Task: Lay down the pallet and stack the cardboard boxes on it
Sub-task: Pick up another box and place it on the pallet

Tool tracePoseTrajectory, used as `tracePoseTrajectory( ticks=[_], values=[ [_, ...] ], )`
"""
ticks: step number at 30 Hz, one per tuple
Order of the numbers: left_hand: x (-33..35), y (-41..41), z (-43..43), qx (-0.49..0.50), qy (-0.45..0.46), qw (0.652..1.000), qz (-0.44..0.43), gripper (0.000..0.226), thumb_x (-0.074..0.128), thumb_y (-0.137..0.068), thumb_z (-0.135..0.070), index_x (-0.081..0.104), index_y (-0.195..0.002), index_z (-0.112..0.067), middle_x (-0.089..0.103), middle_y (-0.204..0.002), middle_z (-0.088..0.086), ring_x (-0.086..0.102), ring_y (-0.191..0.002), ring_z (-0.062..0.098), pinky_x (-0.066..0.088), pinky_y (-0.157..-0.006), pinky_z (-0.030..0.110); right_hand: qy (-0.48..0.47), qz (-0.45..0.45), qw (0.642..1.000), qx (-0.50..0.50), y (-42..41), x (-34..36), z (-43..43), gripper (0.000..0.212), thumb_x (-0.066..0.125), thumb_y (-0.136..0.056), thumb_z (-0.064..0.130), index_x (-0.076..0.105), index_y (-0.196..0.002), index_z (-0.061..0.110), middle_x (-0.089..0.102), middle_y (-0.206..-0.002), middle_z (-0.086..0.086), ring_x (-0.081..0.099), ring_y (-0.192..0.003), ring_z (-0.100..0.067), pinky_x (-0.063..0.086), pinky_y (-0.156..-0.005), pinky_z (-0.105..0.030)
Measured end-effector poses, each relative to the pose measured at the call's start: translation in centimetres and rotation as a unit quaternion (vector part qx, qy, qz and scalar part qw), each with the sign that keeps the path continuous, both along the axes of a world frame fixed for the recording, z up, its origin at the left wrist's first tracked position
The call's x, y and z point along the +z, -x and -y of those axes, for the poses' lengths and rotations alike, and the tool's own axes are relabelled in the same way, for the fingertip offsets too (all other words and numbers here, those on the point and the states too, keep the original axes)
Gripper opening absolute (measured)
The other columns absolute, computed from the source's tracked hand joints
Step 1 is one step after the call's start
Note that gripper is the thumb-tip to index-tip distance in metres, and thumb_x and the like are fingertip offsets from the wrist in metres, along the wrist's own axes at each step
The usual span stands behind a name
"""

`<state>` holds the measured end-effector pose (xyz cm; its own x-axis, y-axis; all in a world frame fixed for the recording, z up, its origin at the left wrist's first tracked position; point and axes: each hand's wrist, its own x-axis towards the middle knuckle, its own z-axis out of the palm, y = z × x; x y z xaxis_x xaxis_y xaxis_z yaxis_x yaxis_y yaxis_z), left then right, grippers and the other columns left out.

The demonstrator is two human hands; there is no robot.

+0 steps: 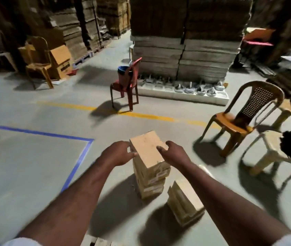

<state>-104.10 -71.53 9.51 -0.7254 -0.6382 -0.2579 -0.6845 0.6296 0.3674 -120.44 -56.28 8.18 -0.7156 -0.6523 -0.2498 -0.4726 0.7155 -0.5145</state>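
Note:
A tall stack of small cardboard boxes [149,176] stands on the concrete floor in front of me. Its top box [145,150] is held from both sides: my left hand [119,154] presses its left face and my right hand [174,153] grips its right edge. A shorter stack of cardboard boxes [185,201] stands just to the right and nearer to me. A pale wooden piece, possibly the pallet [98,242], shows at the bottom edge between my arms; most of it is out of view.
A blue taped rectangle [80,157] marks the floor at left, a yellow line [141,115] runs behind. A red chair [126,84], a brown chair [244,118] and a beige stool [272,151] stand around. Tall stacks of flat cardboard [182,41] fill the back.

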Motion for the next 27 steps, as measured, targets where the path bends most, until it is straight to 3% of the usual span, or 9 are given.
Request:
tracePoseTrajectory(
  ticks=[10,14,17,21,27],
  values=[
    [-8.2,10.7,7.6,0.026,-0.116,0.993,0.020,0.065,0.055,-0.091,-0.058,0.052,-0.141,-0.017,0.054,-0.146,0.005,0.052,-0.130,0.027,0.045,-0.101,0.034,-0.082,0.016,0.993,-0.088,10.2,-5.0,3.9,0.068,0.049,-0.100,0.055,0.045,-0.148,0.008,0.051,-0.151,-0.011,0.051,-0.135,-0.031,0.045,-0.104,-0.036],
    [-14.0,13.3,8.8,0.088,-0.181,0.979,0.027,0.061,0.054,-0.096,-0.052,0.052,-0.139,-0.008,0.055,-0.143,0.010,0.054,-0.128,0.027,0.038,-0.086,0.026,-0.119,0.048,0.987,-0.095,15.2,-9.9,6.4,0.065,0.051,-0.099,0.053,0.050,-0.142,0.006,0.056,-0.146,-0.012,0.054,-0.131,-0.031,0.046,-0.099,-0.033],
    [-20.2,15.7,10.6,0.161,-0.205,0.965,0.018,0.072,0.052,-0.094,-0.058,0.046,-0.144,-0.006,0.050,-0.148,0.011,0.051,-0.130,0.028,0.040,-0.091,0.029,-0.111,0.077,0.987,-0.091,19.9,-15.3,9.8,0.058,0.053,-0.098,0.050,0.059,-0.131,0.003,0.064,-0.133,-0.013,0.060,-0.120,-0.031,0.049,-0.093,-0.033],
    [-29.9,20.5,12.4,0.296,-0.230,0.926,-0.051,0.075,0.052,-0.096,-0.054,0.036,-0.150,-0.005,0.039,-0.156,0.013,0.041,-0.141,0.031,0.035,-0.110,0.035,-0.095,0.095,0.989,-0.066,26.5,-25.6,15.0,0.058,0.054,-0.097,0.048,0.058,-0.131,0.001,0.064,-0.134,-0.014,0.060,-0.122,-0.032,0.047,-0.093,-0.031],
    [-40.3,27.3,11.4,0.446,-0.296,0.835,-0.128,0.062,0.061,-0.096,-0.035,0.040,-0.142,0.000,0.049,-0.146,0.020,0.050,-0.131,0.037,0.041,-0.104,0.038,-0.110,0.165,0.980,-0.030,31.7,-36.8,19.3,0.054,0.064,-0.093,0.039,0.053,-0.129,0.001,0.063,-0.126,-0.017,0.062,-0.117,-0.032,0.047,-0.087,-0.031]
  ],
)
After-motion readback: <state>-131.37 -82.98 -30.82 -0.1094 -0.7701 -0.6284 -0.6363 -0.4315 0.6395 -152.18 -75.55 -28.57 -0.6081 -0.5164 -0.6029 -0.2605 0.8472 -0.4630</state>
